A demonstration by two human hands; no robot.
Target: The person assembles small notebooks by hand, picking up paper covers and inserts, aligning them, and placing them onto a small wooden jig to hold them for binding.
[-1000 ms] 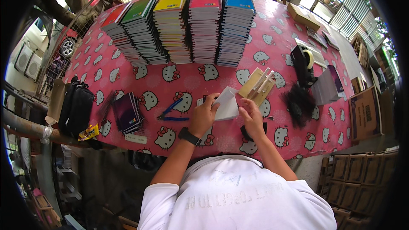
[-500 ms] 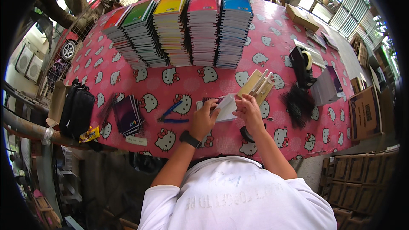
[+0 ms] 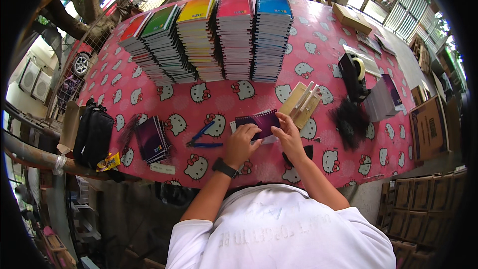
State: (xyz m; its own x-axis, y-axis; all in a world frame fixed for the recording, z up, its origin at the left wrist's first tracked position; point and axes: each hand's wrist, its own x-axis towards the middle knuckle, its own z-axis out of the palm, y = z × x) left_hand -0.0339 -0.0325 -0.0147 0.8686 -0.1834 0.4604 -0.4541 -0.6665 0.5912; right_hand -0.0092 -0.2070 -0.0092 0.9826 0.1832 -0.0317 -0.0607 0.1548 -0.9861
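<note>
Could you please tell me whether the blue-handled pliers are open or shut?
Open: the blue-handled pliers lie with handles spread in a V; the jaws are too small to judge.

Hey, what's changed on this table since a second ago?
A purple cover now lies uppermost between your hands, where white pages faced up before. Your left hand rests on it; your right hand is at its right end. The notebook stacks and blue pliers stayed put.
</note>
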